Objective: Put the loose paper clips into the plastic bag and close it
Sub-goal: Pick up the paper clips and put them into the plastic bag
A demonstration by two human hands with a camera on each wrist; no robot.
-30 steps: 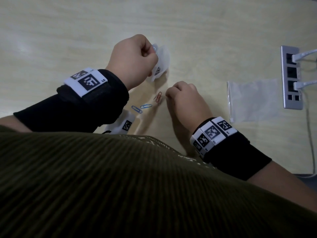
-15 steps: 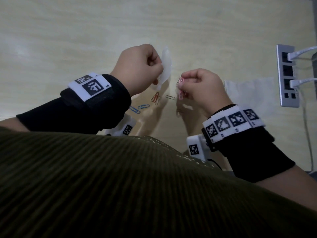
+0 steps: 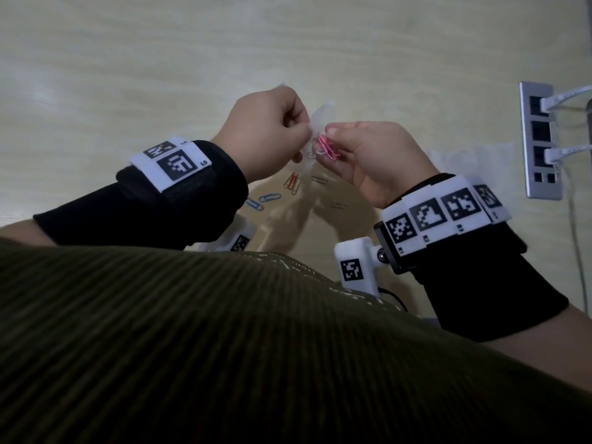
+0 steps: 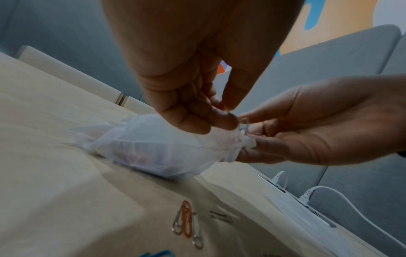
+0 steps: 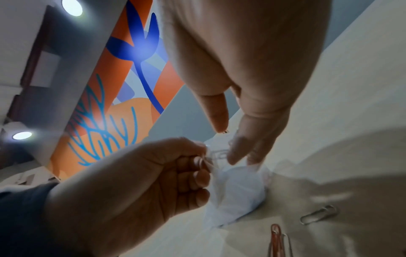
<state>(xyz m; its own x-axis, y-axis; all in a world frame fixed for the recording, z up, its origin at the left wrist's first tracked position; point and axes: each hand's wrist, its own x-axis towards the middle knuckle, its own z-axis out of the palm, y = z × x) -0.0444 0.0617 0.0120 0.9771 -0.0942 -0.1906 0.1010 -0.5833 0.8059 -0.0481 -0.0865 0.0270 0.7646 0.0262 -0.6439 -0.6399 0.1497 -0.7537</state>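
My left hand [image 3: 299,136] pinches the mouth of a small clear plastic bag [image 3: 320,118] and holds it above the table; the bag [image 4: 153,147] sags with a few clips inside. My right hand [image 3: 331,141] pinches a bunch of pink and white paper clips [image 3: 327,149] right at the bag's mouth, touching the left fingers. A clip [image 5: 217,154] shows between both hands. Loose on the table below lie orange clips [image 3: 292,182], two blue clips [image 3: 270,197], and grey clips [image 3: 320,180].
A second flat plastic bag [image 3: 464,161] lies on the table to the right, partly behind my right wrist. A silver power strip [image 3: 539,139] with white cables stands at the far right edge. My green shirt fills the near foreground.
My right hand rose from the table with a bunch of clips and moved left to the bag's mouth. My left hand kept its hold on the bag.
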